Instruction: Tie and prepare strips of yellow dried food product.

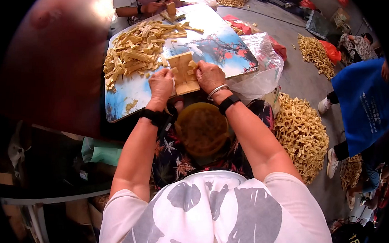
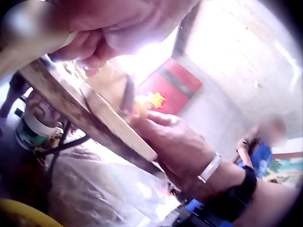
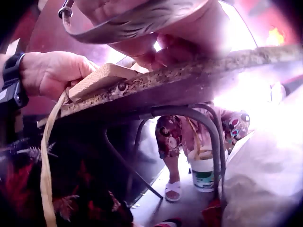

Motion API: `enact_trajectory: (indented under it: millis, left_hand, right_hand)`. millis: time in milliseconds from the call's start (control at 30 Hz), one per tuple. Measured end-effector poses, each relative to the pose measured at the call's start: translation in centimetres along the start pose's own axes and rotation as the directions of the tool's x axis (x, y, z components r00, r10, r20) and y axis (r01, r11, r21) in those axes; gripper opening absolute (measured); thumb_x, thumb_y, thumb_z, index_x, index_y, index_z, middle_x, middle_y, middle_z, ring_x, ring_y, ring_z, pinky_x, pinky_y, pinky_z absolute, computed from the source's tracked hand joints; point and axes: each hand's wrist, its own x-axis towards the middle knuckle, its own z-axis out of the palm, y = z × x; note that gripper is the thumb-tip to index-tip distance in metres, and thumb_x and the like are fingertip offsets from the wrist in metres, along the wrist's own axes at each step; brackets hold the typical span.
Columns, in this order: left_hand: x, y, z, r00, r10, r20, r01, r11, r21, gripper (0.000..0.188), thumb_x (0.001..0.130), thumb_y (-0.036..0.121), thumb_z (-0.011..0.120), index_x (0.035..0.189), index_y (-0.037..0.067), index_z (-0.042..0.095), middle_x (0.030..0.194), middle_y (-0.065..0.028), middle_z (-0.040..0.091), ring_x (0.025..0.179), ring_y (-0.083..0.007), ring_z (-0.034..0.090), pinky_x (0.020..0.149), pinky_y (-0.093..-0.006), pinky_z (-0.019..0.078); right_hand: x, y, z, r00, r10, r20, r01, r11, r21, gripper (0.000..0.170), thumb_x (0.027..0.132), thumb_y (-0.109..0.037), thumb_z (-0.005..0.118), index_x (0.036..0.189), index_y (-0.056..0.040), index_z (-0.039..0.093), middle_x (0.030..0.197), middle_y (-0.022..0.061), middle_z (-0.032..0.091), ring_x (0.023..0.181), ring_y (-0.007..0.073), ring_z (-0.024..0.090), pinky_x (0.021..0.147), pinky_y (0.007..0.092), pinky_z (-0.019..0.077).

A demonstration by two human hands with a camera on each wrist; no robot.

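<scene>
A small wooden board (image 1: 182,76) with raised edges lies at the near edge of the painted table (image 1: 216,48). My left hand (image 1: 161,85) is at the board's left side, fingers curled on a yellow strip (image 3: 46,161), whose long tail hangs below the table edge in the right wrist view. At the board's right side my right hand (image 1: 211,76) pinches a short yellow piece (image 1: 192,67) between thumb and fingers. Both hands show in the left wrist view, the right hand (image 2: 175,146) beside the wooden board's edge.
A pile of yellow strips (image 1: 136,50) covers the table's left part. Between my knees stands a round yellow basin (image 1: 202,128). Heaps of small knotted pieces (image 1: 300,136) lie on the floor at right, near a plastic bag (image 1: 261,65). Another person (image 1: 148,2) works across the table.
</scene>
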Motion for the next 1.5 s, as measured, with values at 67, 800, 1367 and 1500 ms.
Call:
enact_trajectory:
  millis: [67, 800, 1367, 1500]
  left_hand:
    - [1.0, -3.0, 0.0, 0.998, -0.037, -0.052, 0.033, 0.997, -0.069, 0.019, 0.086, 0.021, 0.065, 0.077, 0.006, 0.07, 0.066, -0.0091, 0.067, 0.063, -0.0237, 0.065, 0.062, -0.0377, 0.0498]
    - [-12.5, 2.1, -3.2, 0.815, -0.088, 0.573, 0.547, 0.44, -0.712, 0.019, 0.098, 0.019, 0.055, 0.106, 0.003, 0.062, 0.077, 0.0036, 0.051, 0.059, -0.0051, 0.043, 0.056, -0.0203, 0.0399]
    - [-18.5, 0.3, -2.2, 0.623, -0.253, 0.74, 0.714, 0.572, -0.404, 0.029, 0.098, 0.032, 0.058, 0.1, 0.005, 0.066, 0.082, -0.0071, 0.067, 0.076, -0.018, 0.063, 0.07, -0.0296, 0.0511]
    - [-18.3, 2.6, -2.3, 0.438, -0.156, 0.885, 0.899, 0.068, -0.433, 0.039, 0.096, 0.042, 0.06, 0.104, 0.004, 0.065, 0.09, -0.0056, 0.067, 0.079, -0.0153, 0.064, 0.073, -0.0287, 0.0525]
  right_hand:
    - [0.3, 0.8, -0.2, 1.0, -0.003, 0.023, 0.001, 0.996, 0.087, 0.016, 0.09, -0.025, 0.061, 0.093, -0.009, 0.063, 0.087, 0.0134, 0.069, 0.082, 0.0346, 0.067, 0.07, 0.0442, 0.0537]
    - [-12.4, -0.6, -4.1, 0.945, -0.05, 0.324, -0.119, 0.869, 0.48, 0.028, 0.094, -0.028, 0.059, 0.101, -0.0016, 0.066, 0.08, 0.0181, 0.067, 0.075, 0.0349, 0.066, 0.07, 0.0406, 0.0517]
    - [-14.2, -2.4, -5.4, 0.958, 0.196, 0.208, -0.286, 0.652, 0.702, 0.019, 0.1, -0.019, 0.053, 0.098, -0.004, 0.064, 0.073, 0.0132, 0.067, 0.065, 0.0237, 0.07, 0.056, 0.0316, 0.0553]
    - [-16.6, -2.8, -5.6, 0.99, -0.134, 0.031, 0.092, 0.813, 0.574, 0.012, 0.098, -0.016, 0.056, 0.1, -0.0064, 0.061, 0.071, 0.0161, 0.065, 0.066, 0.0332, 0.068, 0.055, 0.0356, 0.0529]
